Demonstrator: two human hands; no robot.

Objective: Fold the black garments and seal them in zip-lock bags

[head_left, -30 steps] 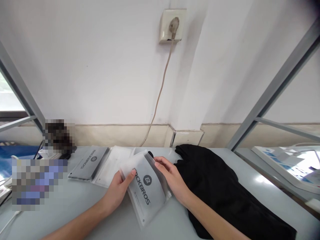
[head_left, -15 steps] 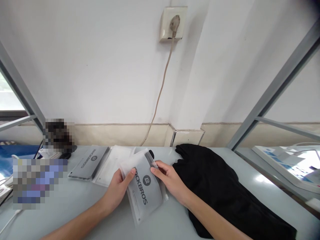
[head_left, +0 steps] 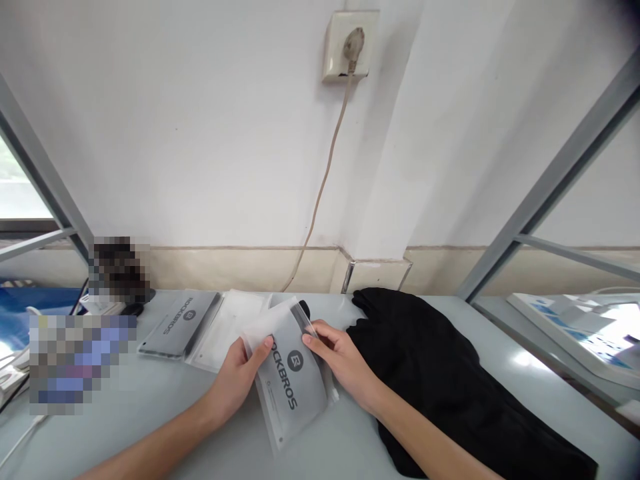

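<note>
white wall (head_left: 200, 133), socket (head_left: 350, 45) with cord (head_left: 320, 193), grey table (head_left: 125, 413), metal frame (head_left: 550, 180)

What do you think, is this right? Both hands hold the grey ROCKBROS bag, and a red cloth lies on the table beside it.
Not quite. The cloth is black, not red, as the head view shows. The rest is right: the left hand and the right hand both hold the grey ROCKBROS bag, and the cloth lies on the table beside it.

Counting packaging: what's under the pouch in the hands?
Table and the edge of a clear bag show beneath the pouch that left hand and right hand pinch; anything it covers is hidden.
</note>
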